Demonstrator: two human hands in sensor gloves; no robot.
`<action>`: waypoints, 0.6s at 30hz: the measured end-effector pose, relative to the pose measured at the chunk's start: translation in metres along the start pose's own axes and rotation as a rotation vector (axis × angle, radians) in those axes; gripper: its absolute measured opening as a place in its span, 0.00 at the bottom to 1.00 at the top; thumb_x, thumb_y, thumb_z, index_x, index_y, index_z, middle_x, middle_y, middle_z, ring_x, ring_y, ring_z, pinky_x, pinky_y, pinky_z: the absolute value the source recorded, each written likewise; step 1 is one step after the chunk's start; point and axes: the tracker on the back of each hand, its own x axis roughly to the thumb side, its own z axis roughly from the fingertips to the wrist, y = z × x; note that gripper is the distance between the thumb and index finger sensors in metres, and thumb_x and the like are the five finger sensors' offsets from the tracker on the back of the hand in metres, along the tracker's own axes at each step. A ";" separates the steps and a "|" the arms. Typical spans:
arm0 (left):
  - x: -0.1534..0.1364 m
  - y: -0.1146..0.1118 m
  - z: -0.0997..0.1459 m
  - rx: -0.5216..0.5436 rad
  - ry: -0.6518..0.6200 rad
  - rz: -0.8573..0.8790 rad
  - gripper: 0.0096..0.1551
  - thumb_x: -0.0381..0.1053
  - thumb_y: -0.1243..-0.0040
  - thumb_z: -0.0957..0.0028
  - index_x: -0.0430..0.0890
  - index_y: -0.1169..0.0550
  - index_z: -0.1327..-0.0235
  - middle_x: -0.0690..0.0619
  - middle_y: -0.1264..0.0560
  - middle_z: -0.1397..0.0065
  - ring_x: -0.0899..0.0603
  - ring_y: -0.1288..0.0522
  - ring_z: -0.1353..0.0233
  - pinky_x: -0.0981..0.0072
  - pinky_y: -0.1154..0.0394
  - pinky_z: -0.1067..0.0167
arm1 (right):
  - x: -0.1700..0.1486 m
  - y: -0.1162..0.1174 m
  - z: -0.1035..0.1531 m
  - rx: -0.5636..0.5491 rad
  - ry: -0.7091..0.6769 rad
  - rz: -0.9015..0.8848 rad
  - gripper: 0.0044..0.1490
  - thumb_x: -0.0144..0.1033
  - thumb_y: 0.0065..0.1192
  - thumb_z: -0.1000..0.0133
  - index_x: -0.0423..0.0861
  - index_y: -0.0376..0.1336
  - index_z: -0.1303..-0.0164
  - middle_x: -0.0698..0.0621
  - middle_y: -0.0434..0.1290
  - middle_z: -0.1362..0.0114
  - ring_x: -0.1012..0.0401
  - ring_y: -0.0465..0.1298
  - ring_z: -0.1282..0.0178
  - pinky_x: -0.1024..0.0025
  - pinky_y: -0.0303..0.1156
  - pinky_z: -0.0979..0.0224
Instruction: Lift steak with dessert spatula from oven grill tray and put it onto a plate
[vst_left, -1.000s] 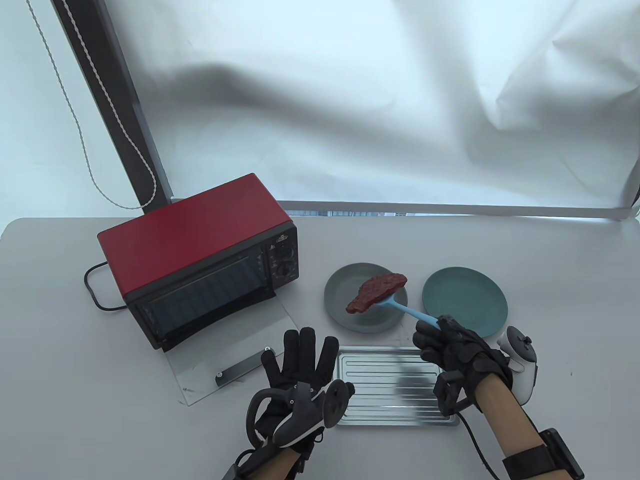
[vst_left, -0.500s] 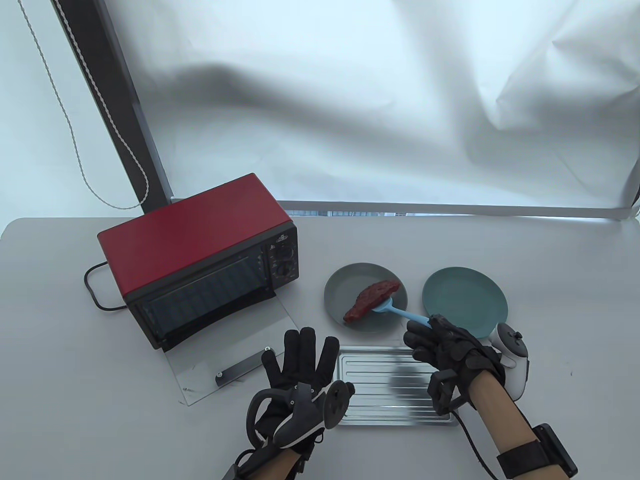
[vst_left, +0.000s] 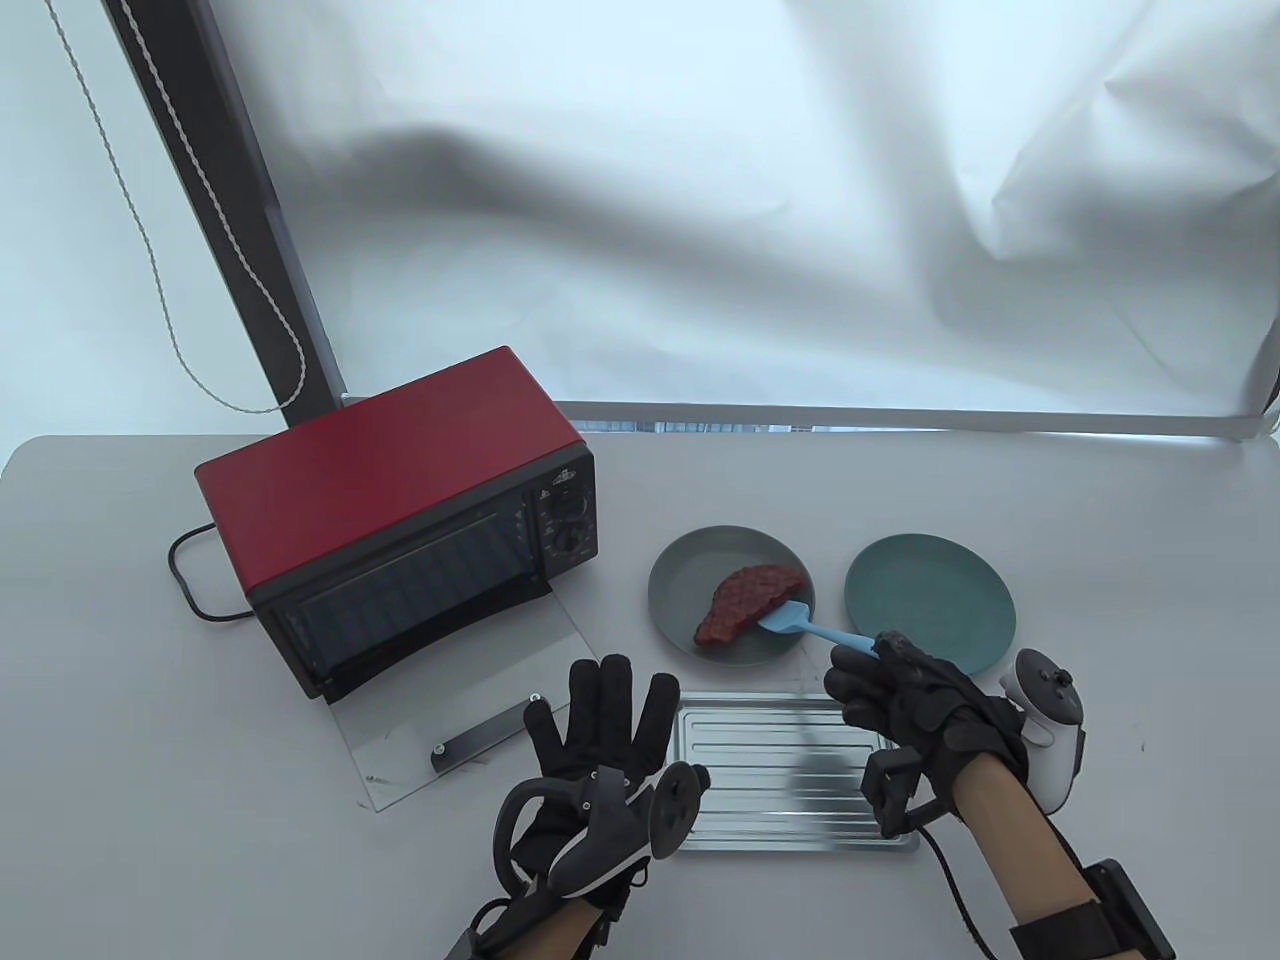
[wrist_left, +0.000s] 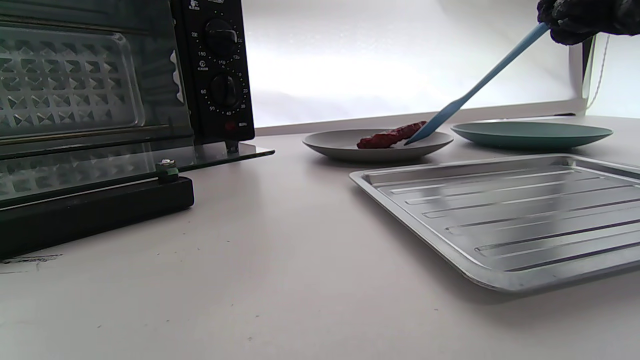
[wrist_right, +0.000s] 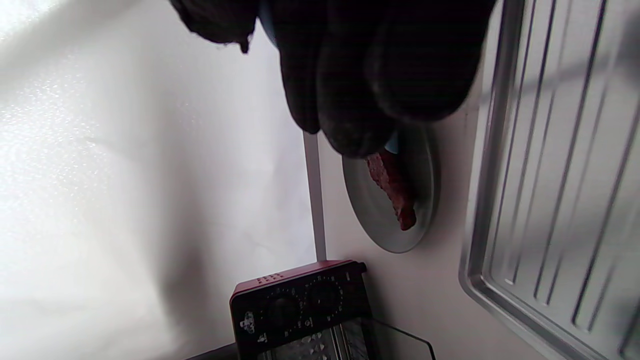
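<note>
The red-brown steak (vst_left: 748, 602) (wrist_left: 391, 136) (wrist_right: 392, 190) lies flat on the grey plate (vst_left: 680, 580) (wrist_left: 330, 142) (wrist_right: 370, 220). My right hand (vst_left: 880, 690) grips the handle of the light blue dessert spatula (vst_left: 815, 628) (wrist_left: 475, 90), whose blade touches the plate at the steak's right edge. The silver oven grill tray (vst_left: 760, 770) (wrist_left: 525, 210) (wrist_right: 550, 200) sits bare near the table's front edge. My left hand (vst_left: 600, 720) rests flat on the table left of the tray, fingers straight, holding nothing.
A red toaster oven (vst_left: 400, 520) (wrist_left: 100, 90) stands at the left with its glass door (vst_left: 460, 700) folded down onto the table. A teal plate (vst_left: 930, 600) (wrist_left: 530, 134) lies right of the grey one. A black cord (vst_left: 185, 580) trails left of the oven.
The steak came down from the raised spatula onto the grey plate and now lies flat. The spatula blade slid out to the steak's right side. My left hand stayed still.
</note>
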 end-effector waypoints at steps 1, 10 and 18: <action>0.000 0.000 0.000 0.000 0.000 -0.001 0.50 0.74 0.65 0.42 0.53 0.63 0.15 0.36 0.68 0.12 0.27 0.66 0.15 0.17 0.60 0.30 | 0.000 -0.003 0.002 -0.013 -0.005 0.002 0.38 0.42 0.53 0.31 0.21 0.56 0.30 0.36 0.81 0.38 0.48 0.84 0.41 0.60 0.80 0.40; 0.003 0.000 0.000 0.000 0.004 -0.024 0.51 0.73 0.65 0.42 0.52 0.63 0.15 0.36 0.68 0.12 0.27 0.66 0.15 0.17 0.61 0.30 | -0.005 -0.027 0.017 -0.040 -0.019 -0.043 0.37 0.41 0.52 0.31 0.23 0.56 0.28 0.37 0.80 0.36 0.48 0.84 0.40 0.59 0.80 0.39; 0.003 -0.002 0.000 -0.017 0.007 -0.032 0.51 0.73 0.65 0.42 0.52 0.63 0.15 0.36 0.68 0.12 0.27 0.66 0.15 0.17 0.61 0.30 | -0.009 -0.039 0.027 -0.061 -0.053 -0.113 0.36 0.39 0.52 0.31 0.23 0.55 0.27 0.36 0.80 0.36 0.47 0.83 0.39 0.57 0.79 0.39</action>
